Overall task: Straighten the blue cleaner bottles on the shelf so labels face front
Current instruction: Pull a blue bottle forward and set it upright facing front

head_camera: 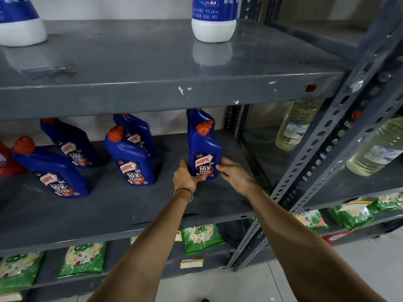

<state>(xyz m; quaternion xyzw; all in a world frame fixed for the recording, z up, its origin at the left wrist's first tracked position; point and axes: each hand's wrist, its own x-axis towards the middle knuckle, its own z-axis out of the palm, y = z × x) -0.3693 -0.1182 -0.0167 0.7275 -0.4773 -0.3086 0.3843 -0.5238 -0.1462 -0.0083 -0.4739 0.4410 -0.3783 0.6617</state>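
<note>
Hands (185, 177) round upright bottle (205, 153), label fwd

Your even, soft overhead light, pale glare on the upper shelf (152, 62), wide-angle bending at edges.

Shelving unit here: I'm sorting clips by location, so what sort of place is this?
Probably a shop or stockroom: slotted grey steel shelving holds repeated blue cleaner bottles, green packets below carry yellow price tags, and the left hand is touching a bottle.
</note>
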